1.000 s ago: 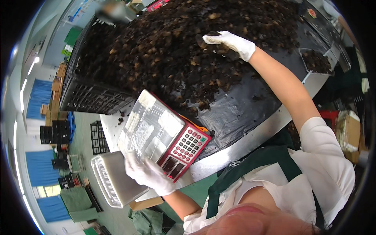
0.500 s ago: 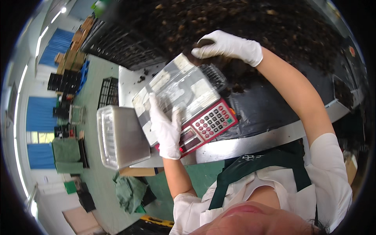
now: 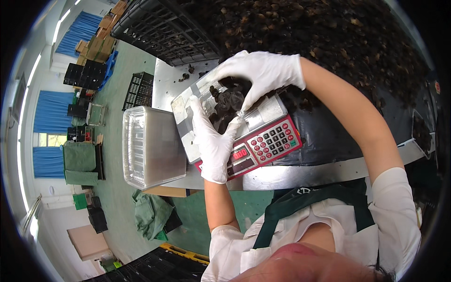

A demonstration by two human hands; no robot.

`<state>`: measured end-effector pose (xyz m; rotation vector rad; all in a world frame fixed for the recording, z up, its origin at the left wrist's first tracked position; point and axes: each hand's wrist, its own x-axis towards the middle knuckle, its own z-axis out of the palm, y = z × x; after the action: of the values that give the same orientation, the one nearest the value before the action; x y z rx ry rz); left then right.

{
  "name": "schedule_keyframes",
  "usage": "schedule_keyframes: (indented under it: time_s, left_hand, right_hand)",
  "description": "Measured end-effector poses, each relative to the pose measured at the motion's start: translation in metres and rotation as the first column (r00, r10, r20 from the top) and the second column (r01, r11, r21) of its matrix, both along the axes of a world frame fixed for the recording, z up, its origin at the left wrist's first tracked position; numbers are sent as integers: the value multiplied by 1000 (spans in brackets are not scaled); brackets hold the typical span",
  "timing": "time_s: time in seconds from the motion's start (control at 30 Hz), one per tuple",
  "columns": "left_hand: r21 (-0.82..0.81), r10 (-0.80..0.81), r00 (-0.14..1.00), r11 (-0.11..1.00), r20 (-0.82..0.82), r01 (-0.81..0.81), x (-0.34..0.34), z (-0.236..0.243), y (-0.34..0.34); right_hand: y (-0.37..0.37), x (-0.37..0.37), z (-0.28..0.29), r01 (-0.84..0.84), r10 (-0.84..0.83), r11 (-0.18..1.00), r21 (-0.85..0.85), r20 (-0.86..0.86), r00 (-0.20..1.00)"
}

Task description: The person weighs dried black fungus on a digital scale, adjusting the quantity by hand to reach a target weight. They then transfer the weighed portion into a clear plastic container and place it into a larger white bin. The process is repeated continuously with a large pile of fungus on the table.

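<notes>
A clear plastic tray rests on the platform of a red and silver digital scale. Dark, curled pieces like dried wood ear mushroom lie in it. My left hand, in a white glove, has its thumb and fingers around the tray's near left part. Above the tray's far right side, my white-gloved right hand curves around some dark pieces, its thumb and fingers bent toward them. The hands and pieces hide much of the tray's edges. Red digits glow on the scale's display.
A large heap of dark pieces covers the far right of the table. A black plastic crate stands at the far left of the scale. Stacked clear trays stand left of it. The table's metal edge runs nearest me.
My right hand has come left from the heap to the tray, bringing dark pieces. The pieces now lie in the tray, and the scale's display is lit. My left hand remains at the tray.
</notes>
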<state>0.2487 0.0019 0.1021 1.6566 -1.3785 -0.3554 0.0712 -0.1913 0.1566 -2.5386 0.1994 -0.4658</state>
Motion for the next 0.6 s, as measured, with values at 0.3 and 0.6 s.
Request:
schedule_keyframes:
  time_s: [0.3,0.6]
  left_hand:
    - [52,-50,998,997,33,48,3,42,-9]
    - [260,-385,819,919,425,297,19,38,-42]
  right_hand:
    - [-5,-68,-19,206,-225,960,191,86,971]
    - [12,-58,-31,348,-323,925,-152,169,931]
